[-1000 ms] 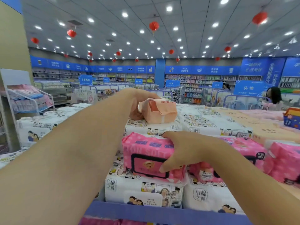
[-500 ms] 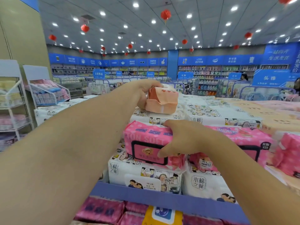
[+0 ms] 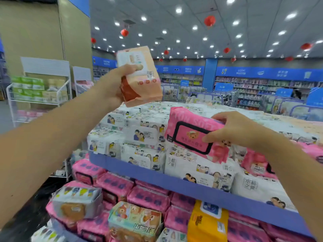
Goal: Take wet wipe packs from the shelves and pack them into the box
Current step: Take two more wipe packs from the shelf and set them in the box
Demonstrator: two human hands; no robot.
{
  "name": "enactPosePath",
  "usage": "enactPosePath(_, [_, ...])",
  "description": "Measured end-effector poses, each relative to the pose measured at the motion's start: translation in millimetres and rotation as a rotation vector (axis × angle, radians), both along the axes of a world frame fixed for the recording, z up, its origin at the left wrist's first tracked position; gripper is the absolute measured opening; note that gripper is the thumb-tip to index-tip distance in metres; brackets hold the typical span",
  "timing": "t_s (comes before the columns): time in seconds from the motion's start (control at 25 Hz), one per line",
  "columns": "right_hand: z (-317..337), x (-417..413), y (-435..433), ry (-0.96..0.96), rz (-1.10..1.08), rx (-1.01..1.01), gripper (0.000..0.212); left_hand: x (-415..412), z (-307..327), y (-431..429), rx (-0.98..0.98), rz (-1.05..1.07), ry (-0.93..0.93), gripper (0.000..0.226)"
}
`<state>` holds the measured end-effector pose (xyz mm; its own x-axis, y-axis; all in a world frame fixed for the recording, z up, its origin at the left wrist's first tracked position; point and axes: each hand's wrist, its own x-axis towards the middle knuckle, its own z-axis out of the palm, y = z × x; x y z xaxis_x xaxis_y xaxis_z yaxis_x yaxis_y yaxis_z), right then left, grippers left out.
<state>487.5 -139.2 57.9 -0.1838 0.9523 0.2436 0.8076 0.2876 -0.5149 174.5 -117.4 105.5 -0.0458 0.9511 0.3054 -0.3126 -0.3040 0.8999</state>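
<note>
Both hands loaded at the shelf [image 3: 157,175].
Left hand [image 3: 111,86] grips peach pack [image 3: 139,75], raised above the stack; right hand [image 3: 234,130] pinches pink pack [image 3: 190,133], tilted, just over white packs [image 3: 139,133]. Box not in view. Best to firm up the right grip before turning away.

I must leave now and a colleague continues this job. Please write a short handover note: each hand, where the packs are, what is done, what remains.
Left hand grips a small peach-orange soft plastic wipe pack, held up clear of the shelf.
Right hand holds a pink soft plastic wipe pack with a black-framed bear lid, tilted over the white printed packs on the blue-edged top shelf.
Box: not in view.
Done: two packs in hand.
Left: bring both to the box, pack them, fetch more.
</note>
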Motion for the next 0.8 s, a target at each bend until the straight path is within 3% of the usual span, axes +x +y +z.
enactPosePath(0.16, [-32, -95, -64, 0.210, 0.138, -0.123, 0.049, -133, -63, -107, -0.059, 0.014, -0.098, 0.021])
enactPosePath(0.32, [-93, -185, -110, 0.381, 0.186, -0.258, 0.077, -224, -163, -194, -0.284, 0.042, -0.056, 0.034])
enactPosePath(0.4, [-139, -239, -130, 0.404, 0.171, -0.326, 0.088, -270, -224, -234, -0.423, 0.042, -0.045, 0.049])
enactPosePath(0.48, [-189, -285, -149, 0.415, 0.184, -0.413, 0.080, -305, -284, -265, -0.545, 0.069, -0.077, 0.055])
enactPosePath(0.72, [-329, -357, -182, 0.431, 0.116, -0.717, 0.089, -362, -430, -305, -0.831, 0.243, -0.137, 0.043])
enactPosePath(0.8, [-380, -381, -187, 0.417, 0.120, -0.823, 0.083, -379, -476, -313, -0.938, 0.331, -0.158, 0.037])
